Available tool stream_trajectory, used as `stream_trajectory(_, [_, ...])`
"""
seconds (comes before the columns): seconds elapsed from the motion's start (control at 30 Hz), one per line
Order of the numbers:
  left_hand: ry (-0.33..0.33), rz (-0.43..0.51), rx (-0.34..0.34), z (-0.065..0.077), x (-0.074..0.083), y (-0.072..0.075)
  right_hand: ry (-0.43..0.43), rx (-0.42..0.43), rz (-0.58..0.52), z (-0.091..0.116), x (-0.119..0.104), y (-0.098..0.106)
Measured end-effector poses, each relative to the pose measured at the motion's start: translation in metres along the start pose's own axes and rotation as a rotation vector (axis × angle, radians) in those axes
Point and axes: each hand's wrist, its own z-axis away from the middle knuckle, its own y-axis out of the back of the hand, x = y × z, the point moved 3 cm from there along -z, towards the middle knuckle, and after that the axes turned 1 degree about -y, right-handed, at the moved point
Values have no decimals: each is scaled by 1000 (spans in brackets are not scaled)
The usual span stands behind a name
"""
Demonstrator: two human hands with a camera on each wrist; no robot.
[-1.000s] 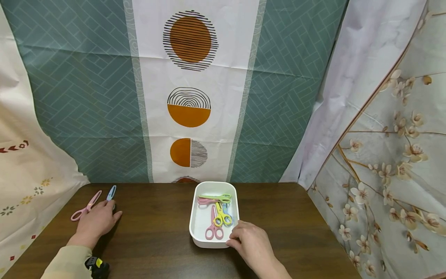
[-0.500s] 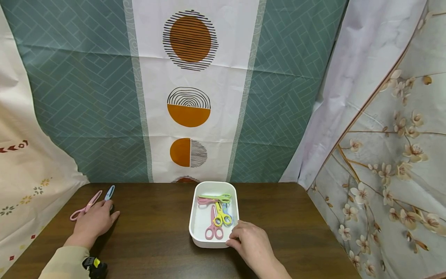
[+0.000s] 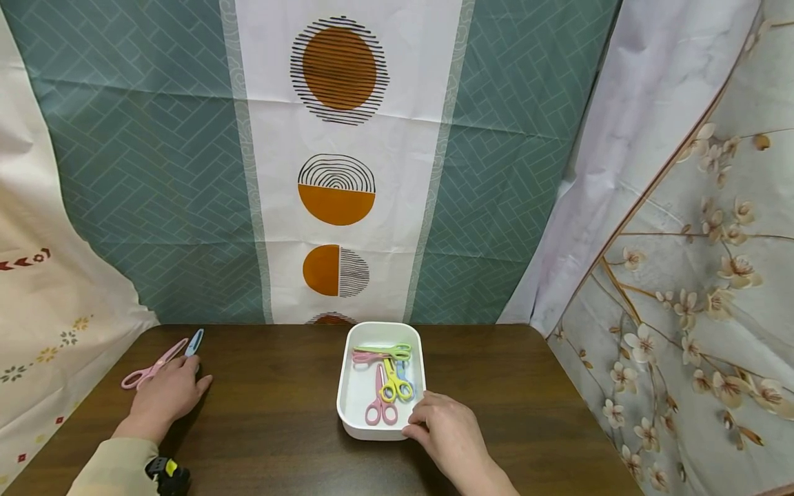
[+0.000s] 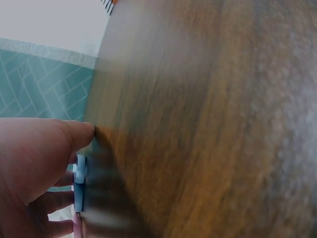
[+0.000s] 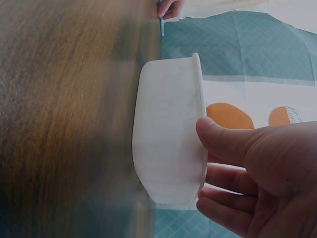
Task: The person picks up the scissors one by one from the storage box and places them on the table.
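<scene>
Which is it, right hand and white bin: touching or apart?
Touching: in the right wrist view, the right hand has its thumb against the rim of the white bin, no gap visible.

In the head view's lower left, the left hand partly hides blue scissors and pink scissors.

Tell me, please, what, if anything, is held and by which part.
The right hand holds the white container by its rim's near-right corner. The left hand partly covers blue scissors; whether it grips them cannot be told.
</scene>
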Motion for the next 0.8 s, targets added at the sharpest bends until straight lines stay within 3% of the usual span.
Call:
stream_trajectory(0.43, [-94,-21,93,6,8,2,6,20,11,0,0,0])
stream_trajectory(0.8, [-63,-20,96,6,3,-3,5,21,12,0,0,0])
